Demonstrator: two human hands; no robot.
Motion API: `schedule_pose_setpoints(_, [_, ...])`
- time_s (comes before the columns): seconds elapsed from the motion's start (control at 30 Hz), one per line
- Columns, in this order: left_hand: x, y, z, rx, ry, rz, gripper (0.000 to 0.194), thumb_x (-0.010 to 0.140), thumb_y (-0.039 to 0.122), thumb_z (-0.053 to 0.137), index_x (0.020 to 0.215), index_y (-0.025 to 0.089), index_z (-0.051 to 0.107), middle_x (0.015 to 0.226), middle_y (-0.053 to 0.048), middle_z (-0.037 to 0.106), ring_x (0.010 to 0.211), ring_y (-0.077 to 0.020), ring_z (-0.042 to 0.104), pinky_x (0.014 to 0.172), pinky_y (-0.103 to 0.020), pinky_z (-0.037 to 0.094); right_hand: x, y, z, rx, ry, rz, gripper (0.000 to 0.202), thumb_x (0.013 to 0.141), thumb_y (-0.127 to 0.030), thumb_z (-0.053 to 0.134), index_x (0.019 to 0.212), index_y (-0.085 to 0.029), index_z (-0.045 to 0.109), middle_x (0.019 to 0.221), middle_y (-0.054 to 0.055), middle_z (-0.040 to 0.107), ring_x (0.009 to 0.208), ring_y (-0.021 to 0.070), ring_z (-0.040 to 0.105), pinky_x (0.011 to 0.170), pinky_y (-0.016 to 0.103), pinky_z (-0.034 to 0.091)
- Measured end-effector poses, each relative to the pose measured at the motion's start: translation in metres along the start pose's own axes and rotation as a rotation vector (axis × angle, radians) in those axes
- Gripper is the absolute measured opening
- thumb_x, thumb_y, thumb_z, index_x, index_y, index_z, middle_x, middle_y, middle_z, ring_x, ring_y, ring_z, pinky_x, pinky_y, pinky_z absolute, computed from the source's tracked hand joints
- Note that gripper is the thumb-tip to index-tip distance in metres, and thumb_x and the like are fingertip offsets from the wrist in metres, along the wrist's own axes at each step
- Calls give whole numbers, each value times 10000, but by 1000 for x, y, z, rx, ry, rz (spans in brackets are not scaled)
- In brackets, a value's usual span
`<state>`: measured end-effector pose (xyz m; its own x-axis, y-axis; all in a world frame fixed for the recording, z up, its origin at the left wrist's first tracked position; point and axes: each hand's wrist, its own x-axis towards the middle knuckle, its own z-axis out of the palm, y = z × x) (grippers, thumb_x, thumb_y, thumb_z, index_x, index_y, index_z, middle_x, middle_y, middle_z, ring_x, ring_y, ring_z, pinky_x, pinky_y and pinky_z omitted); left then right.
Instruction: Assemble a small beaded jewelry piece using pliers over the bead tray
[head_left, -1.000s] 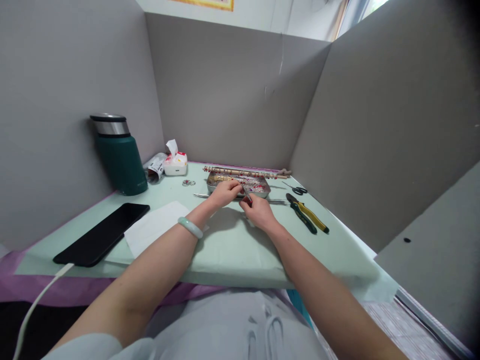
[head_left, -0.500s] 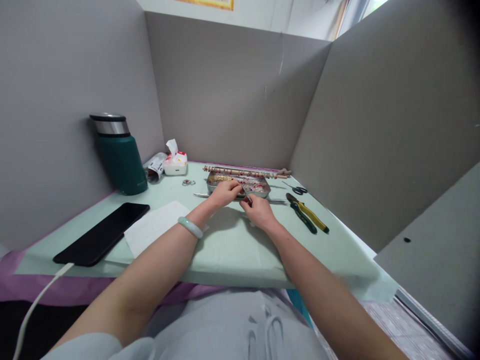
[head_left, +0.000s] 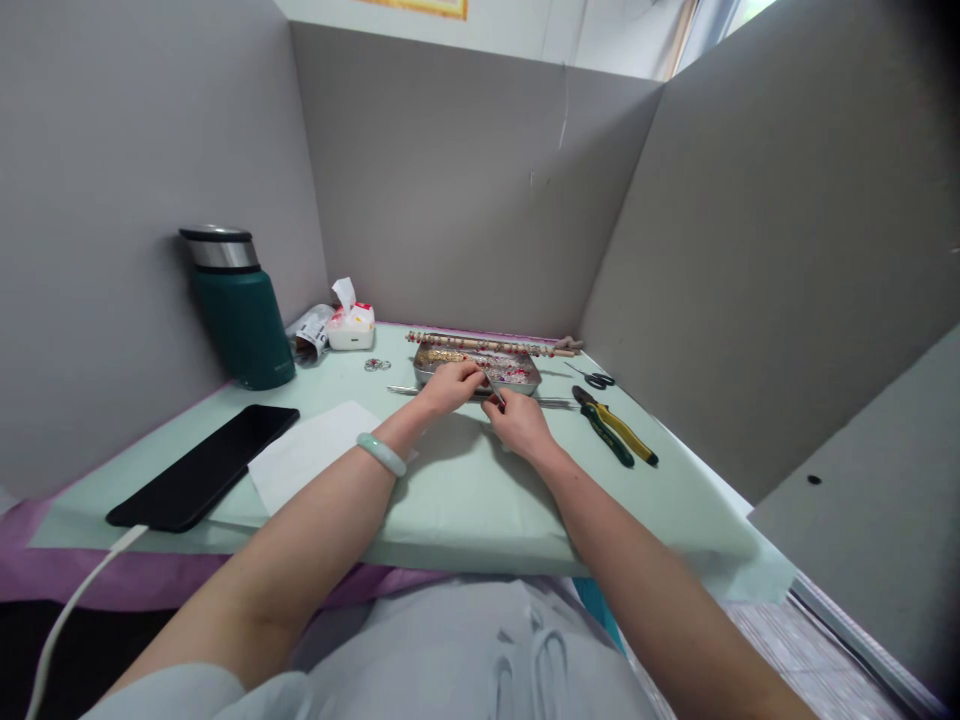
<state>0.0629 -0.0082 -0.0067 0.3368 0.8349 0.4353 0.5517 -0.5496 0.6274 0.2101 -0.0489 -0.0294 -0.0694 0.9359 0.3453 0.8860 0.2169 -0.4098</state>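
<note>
At the near edge of a metal tray [head_left: 531, 387] of red, gold and pale beads, my two hands meet. My right hand [head_left: 519, 418] is closed around a slim metallic tool [head_left: 493, 388] that slants up toward the left fingertips; it looks like tweezers, though its kind is not certain. The fingers of my left hand [head_left: 454, 385] are pinched together at the tool's upper end, and whatever they hold is too small to make out. Thin metal rods [head_left: 555, 403] lie beneath and beside the hands. A wooden stick wrapped with beaded strands [head_left: 487, 345] rests across the tray's far side.
Right of the tray lie cutting pliers [head_left: 615, 432] and small scissors [head_left: 596, 379]. To the left are small rings [head_left: 377, 365], white paper [head_left: 307, 455], a phone [head_left: 202, 470] on a cable, a green bottle [head_left: 244, 325] and a tissue box [head_left: 351, 328]. Grey partitions [head_left: 465, 190] enclose the table.
Both hands stay almost in place over the tray's near edge. The right fingers and the tool have shifted very slightly; nothing else has visibly moved.
</note>
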Motion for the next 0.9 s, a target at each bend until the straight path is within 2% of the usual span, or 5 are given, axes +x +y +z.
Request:
schedule_pose_setpoints(0.57, [-1, 3, -1, 59, 51, 38, 302, 804, 306, 429, 776, 138, 678, 701, -27, 637, 670, -141, 518, 614, -238, 362, 1, 3, 3, 38, 24, -38, 219, 813, -363, 467, 823, -199, 612, 715, 36, 651, 662, 179, 566, 576, 251, 326])
schedule_pose_setpoints(0.9, [-2, 2, 0, 123, 74, 57, 298, 817, 289, 425, 758, 145, 679, 695, -28, 646, 647, -137, 520, 611, -239, 358, 1, 1, 2, -10, 9, -21, 246, 825, -359, 448, 833, -191, 627, 745, 44, 663, 693, 180, 581, 597, 246, 335])
